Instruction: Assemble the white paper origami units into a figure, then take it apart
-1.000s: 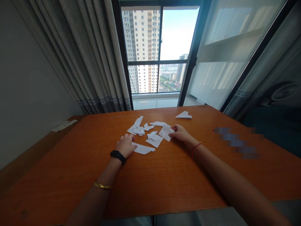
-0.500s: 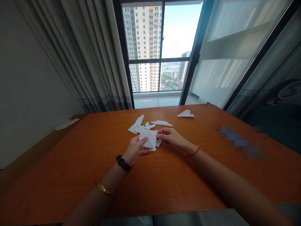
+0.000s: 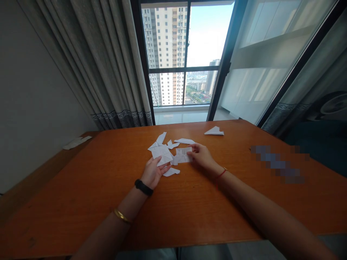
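My left hand (image 3: pixel 153 172) grips a creased, roughly square folded paper (image 3: pixel 162 154) by its lower edge, thumb on top. Between the thumb and fingers of my right hand (image 3: pixel 200 156) is a second small rectangular piece of paper (image 3: pixel 182 155), its right edge covered by my fingers. Beneath and around them lie several white folded papers: a winged one (image 3: pixel 160 139) behind the left paper, a small pointed piece (image 3: pixel 172 144), a long flat one (image 3: pixel 184 141), and a scrap (image 3: pixel 172 172) just right of my left fingertips.
A folded paper plane (image 3: pixel 214 131) rests at the far right of the wooden table (image 3: pixel 108 202). A blurred-out patch (image 3: pixel 279 162) covers something on the right side. White strips (image 3: pixel 77 142) lie by the left wall. A window (image 3: pixel 187 68) and curtain (image 3: pixel 108 65) stand beyond the table.
My hands have moved apart. The square paper went left with my left hand, while the rectangular piece now shows in my right hand. More of the scrap below is uncovered.
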`<state>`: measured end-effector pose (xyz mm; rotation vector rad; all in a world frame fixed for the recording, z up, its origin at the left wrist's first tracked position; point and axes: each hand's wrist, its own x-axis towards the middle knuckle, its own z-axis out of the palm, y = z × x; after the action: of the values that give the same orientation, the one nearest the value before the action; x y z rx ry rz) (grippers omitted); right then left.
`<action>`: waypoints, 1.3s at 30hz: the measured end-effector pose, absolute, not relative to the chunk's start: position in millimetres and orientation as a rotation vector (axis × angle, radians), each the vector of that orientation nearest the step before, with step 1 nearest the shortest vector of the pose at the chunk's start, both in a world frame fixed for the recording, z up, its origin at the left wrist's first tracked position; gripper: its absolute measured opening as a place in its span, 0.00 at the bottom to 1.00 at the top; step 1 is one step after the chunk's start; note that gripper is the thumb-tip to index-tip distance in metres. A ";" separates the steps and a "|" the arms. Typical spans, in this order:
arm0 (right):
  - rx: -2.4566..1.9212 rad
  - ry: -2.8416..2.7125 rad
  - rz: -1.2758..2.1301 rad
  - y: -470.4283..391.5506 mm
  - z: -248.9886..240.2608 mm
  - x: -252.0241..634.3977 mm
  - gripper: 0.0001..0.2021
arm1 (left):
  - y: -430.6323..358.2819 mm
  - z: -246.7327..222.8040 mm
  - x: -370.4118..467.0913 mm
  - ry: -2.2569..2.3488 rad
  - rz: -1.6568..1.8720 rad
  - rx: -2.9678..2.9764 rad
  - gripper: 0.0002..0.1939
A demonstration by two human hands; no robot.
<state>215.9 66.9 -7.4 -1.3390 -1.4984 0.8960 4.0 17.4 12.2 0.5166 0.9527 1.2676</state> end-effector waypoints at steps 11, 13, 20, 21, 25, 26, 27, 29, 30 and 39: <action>-0.910 -1.362 0.879 27.4 25.5 197.6 0.11 | 8.0 14.0 9.6 0.818 1.035 0.555 0.19; -0.830 -1.632 0.615 19.2 21.4 193.2 0.07 | 6.5 14.1 10.3 0.770 1.005 0.573 0.19; -0.666 -2.139 0.188 15.6 4.0 187.6 0.13 | 6.9 13.8 10.4 0.713 1.053 0.570 0.24; -0.661 -2.138 0.185 16.2 3.5 187.3 0.14 | 6.9 13.9 10.5 0.718 1.053 0.570 0.24; -0.625 -2.094 0.247 14.2 6.0 187.5 0.14 | 4.1 13.8 12.0 0.751 1.021 0.562 0.24; -0.613 -2.085 0.272 12.7 7.0 188.0 0.14 | 3.0 13.3 12.5 0.744 1.010 0.570 0.23; -0.599 -2.088 0.296 11.4 7.9 188.7 0.13 | 2.1 12.8 12.9 0.738 1.001 0.580 0.22; -0.584 -2.106 0.335 10.9 9.3 190.6 0.13 | 2.0 11.8 13.0 0.744 1.021 0.601 0.18; -0.601 -2.101 0.350 12.7 9.7 191.7 0.13 | 3.2 11.5 12.2 0.763 1.065 0.601 0.17; -1.516 -2.015 0.462 95.2 2.3 173.9 0.11 | 35.2 18.9 -15.9 0.915 1.667 0.280 0.11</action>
<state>173.9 95.2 2.3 -1.5163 -2.0149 0.4618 -15.9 35.2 18.9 0.2800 0.9149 1.6673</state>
